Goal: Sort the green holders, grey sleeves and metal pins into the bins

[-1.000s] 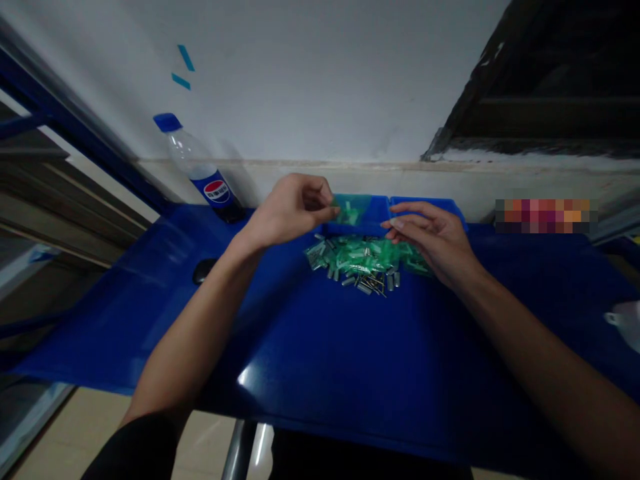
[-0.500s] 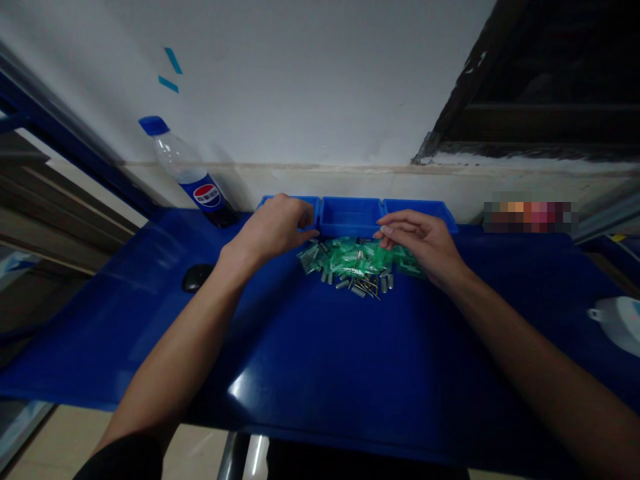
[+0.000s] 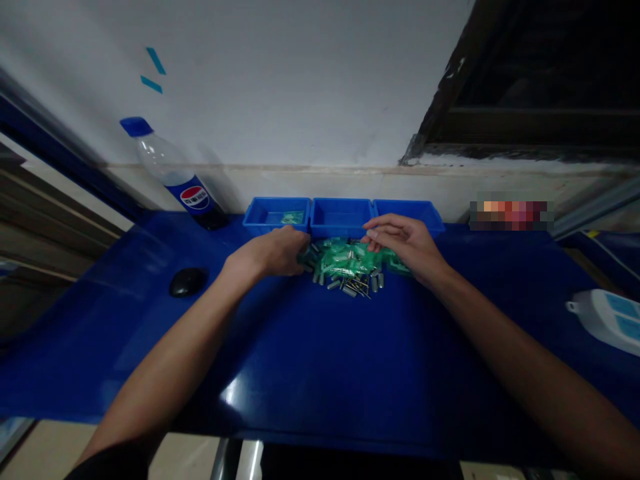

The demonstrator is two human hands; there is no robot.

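Observation:
A heap of small green-tinted plastic bags lies on the blue table. Loose metal cylinders and thin brass-coloured screws or pins spread along its near edge. My left hand is at the heap's left end, its fingers curled down and closed; the fingertips and anything in them are hidden. Over the heap's right side hovers my right hand, fingers loosely bent and slightly apart, with nothing visible in them. Behind stand three blue bins: the left bin holds a small greenish bag, beside the middle bin and right bin.
A Pepsi bottle stands at the back left by the wall. On the left of the blue table is a black computer mouse. A white plastic container sits at the right edge. A blurred-out item is at the back right.
My left hand has come down from in front of the left bin to the heap's left end, uncovering the bag in that bin. My right hand holds nearly the same pose. The view has shifted slightly.

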